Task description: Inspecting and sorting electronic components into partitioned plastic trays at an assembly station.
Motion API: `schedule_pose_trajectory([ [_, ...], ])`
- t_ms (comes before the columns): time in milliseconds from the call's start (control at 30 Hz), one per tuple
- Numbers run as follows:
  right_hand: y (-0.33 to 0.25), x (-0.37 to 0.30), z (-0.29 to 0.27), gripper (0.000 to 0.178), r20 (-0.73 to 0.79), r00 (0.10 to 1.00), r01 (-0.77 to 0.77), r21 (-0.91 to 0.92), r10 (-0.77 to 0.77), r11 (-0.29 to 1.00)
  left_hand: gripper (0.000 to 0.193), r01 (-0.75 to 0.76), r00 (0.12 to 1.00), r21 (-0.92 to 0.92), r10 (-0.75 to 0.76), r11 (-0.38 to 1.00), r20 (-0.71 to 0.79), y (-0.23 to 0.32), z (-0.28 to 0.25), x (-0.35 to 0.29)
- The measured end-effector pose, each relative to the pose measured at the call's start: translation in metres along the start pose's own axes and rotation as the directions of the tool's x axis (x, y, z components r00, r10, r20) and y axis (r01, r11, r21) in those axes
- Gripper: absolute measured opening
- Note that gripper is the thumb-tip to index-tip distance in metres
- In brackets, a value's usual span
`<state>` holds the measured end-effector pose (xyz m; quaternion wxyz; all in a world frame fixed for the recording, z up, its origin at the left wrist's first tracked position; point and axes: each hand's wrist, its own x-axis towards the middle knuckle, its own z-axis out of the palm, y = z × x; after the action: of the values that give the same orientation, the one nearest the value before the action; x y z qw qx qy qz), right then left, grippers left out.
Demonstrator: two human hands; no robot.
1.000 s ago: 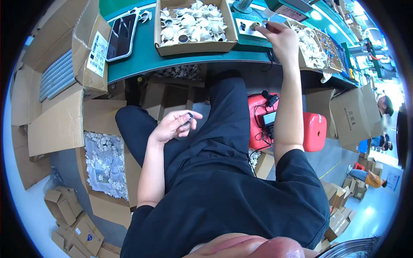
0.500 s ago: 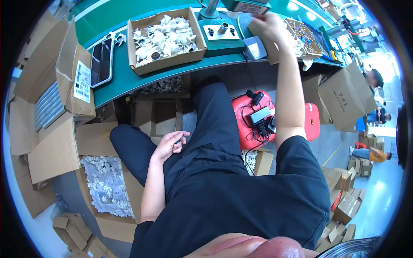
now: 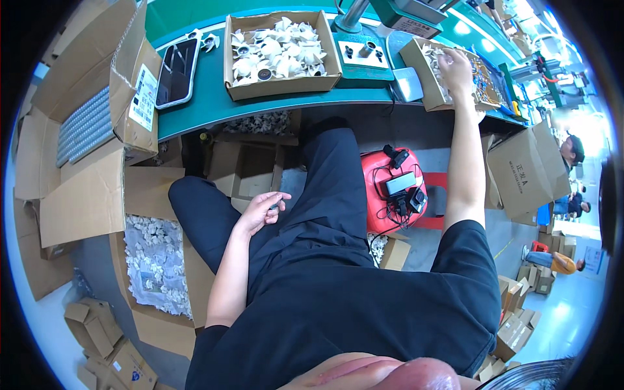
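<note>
My left hand [image 3: 260, 213] rests over my lap, fingers curled around a small dark piece [image 3: 274, 207], its index finger pointing outward. My right arm stretches to the bench's right side. There my right hand [image 3: 456, 71] reaches into a cardboard tray [image 3: 437, 94] of small white parts, fingers bent down and drawn together; what they grip, if anything, is hidden. Left of that tray stands a green press base [image 3: 365, 75] with a metal fixture plate [image 3: 361, 54]. A shallow cardboard box [image 3: 286, 88] of white finned impellers [image 3: 289, 49] sits further left.
A phone [image 3: 177, 71] lies at the bench's left, beside an open carton [image 3: 49, 140] of grey rods. Below are a red stool [image 3: 383, 175] bearing cables and small devices, and an open box [image 3: 195, 279] of white parts. Several cartons [image 3: 530, 162] stand at right.
My right hand has moved from beside the press head down and right into the tray of small white parts. The view has shifted slightly; my left hand keeps its place and grip.
</note>
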<state>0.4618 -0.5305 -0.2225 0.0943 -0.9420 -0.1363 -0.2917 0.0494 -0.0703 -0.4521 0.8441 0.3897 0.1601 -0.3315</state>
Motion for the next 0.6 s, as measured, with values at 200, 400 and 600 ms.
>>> schedule_pose_trajectory([
  [200, -0.104, -0.031, 0.0, 0.03, -0.084, 0.979, -0.078, 0.683, 0.184, 0.727, 0.032, -0.01, 1.0, 0.001, 0.01, 1.0, -0.012, 0.002, -0.004, 0.008],
  [400, -0.191, -0.057, 0.024, 0.028, -0.174, 0.983, 0.076, 0.663, 0.055, 0.745, 0.031, -0.017, 1.0, 0.041, 0.018, 0.999, -0.021, 0.0, -0.004, 0.011],
  [600, -0.202, -0.052, 0.014, 0.025, -0.237, 0.969, 0.194, 0.561, -0.068, 0.805, 0.031, -0.059, 0.997, 0.025, 0.06, 0.998, -0.045, -0.001, -0.011, 0.012],
])
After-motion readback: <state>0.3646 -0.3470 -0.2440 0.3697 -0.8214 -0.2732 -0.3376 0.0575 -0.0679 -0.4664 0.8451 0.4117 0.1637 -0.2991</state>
